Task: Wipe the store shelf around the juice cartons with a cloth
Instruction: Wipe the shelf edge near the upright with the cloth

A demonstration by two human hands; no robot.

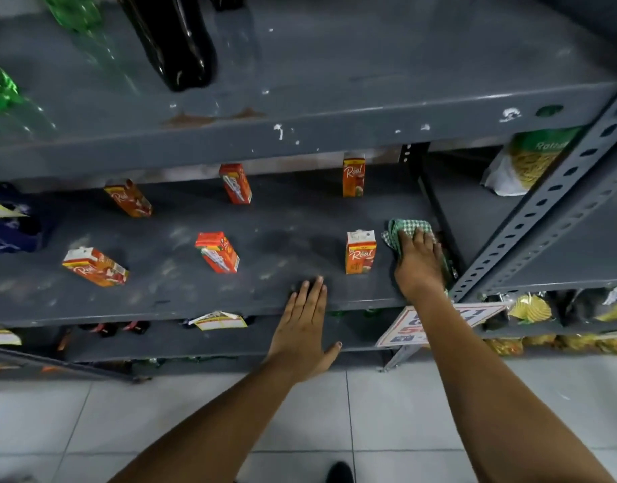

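Note:
Several small orange juice cartons stand spaced out on a dusty grey metal shelf. One carton stands front right, another front centre, a third front left. My right hand presses a green-and-white checked cloth flat on the shelf at its far right end, just right of the front right carton. My left hand lies flat and open-fingered on the shelf's front edge, holding nothing.
A slotted upright post borders the shelf on the right. Dark and green bottles stand on the shelf above. Noodle packets sit in the bay to the right. A price sign hangs below; tiled floor underneath.

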